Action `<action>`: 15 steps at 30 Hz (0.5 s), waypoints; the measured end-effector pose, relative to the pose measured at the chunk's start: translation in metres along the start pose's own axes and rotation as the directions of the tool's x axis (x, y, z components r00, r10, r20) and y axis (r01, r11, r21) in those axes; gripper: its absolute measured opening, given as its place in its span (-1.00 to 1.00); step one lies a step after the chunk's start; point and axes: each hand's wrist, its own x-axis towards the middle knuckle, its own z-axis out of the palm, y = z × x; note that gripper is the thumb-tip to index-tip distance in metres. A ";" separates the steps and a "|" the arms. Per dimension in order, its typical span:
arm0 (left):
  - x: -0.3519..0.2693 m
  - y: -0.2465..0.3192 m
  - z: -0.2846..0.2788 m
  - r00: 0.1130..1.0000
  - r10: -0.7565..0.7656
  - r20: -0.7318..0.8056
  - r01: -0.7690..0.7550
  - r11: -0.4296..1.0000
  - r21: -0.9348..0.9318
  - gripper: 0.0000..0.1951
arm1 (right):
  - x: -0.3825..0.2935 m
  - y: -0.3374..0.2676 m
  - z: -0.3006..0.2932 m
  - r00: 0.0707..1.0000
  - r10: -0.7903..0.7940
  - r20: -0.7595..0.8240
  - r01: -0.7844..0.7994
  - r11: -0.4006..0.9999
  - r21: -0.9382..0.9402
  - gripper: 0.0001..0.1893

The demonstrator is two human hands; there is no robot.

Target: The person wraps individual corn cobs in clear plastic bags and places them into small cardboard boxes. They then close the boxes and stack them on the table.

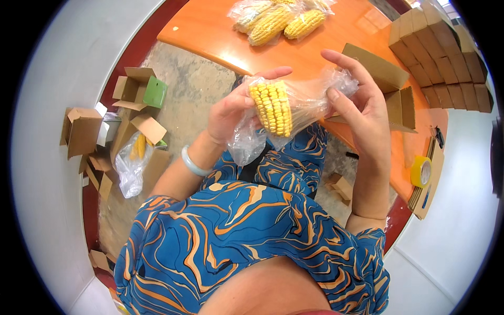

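Above my lap, a piece of yellow corn cob (271, 109) sits inside a clear plastic bag (305, 103). My left hand (232, 108) holds the bagged corn from the left, its thumb against the kernels. A loose flap of plastic hangs below that hand. On the other side, my right hand (360, 100) pinches the bunched end of the bag between thumb and fingers, with the index finger raised. The plastic is stretched between the two hands. Farther off on the orange table lie several bagged corn cobs (271, 25).
An open cardboard box (401, 106) stands on the orange table (201, 29) beside my right hand. Small cartons (437, 51) are stacked behind it. Yellow tape (420, 171) lies on flat cardboard at right. Floor boxes (136, 88) and a bag with corn (132, 169) are at left.
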 end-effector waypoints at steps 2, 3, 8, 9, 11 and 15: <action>-0.003 0.002 0.001 1.000 0.001 -0.014 -0.001 1.000 0.016 -0.05 | -0.001 -0.004 0.007 0.998 0.065 0.025 -0.065 0.998 -0.002 -0.66; -0.004 0.003 0.001 1.000 -0.002 -0.013 0.002 1.000 0.020 -0.05 | -0.001 -0.005 0.010 0.995 0.096 0.037 -0.096 0.995 -0.004 -0.68; -0.009 0.004 -0.002 1.000 -0.019 0.017 0.019 1.000 0.013 -0.11 | 0.004 0.000 0.012 0.998 -0.005 -0.056 0.000 0.996 -0.094 -0.87; -0.010 0.001 -0.004 1.000 -0.021 0.023 0.021 1.000 0.007 -0.14 | 0.005 -0.001 0.014 0.995 -0.042 -0.089 0.035 0.997 -0.069 -0.90; -0.012 -0.008 0.002 0.996 -0.032 -0.082 0.031 0.999 -0.017 -0.18 | 0.007 0.000 0.016 0.992 -0.098 -0.086 0.089 0.991 -0.102 -0.89; -0.011 -0.019 -0.016 0.997 -0.067 -0.023 0.069 0.995 0.078 -0.22 | 0.012 0.006 0.022 0.965 -0.240 -0.111 0.206 0.946 -0.251 -0.87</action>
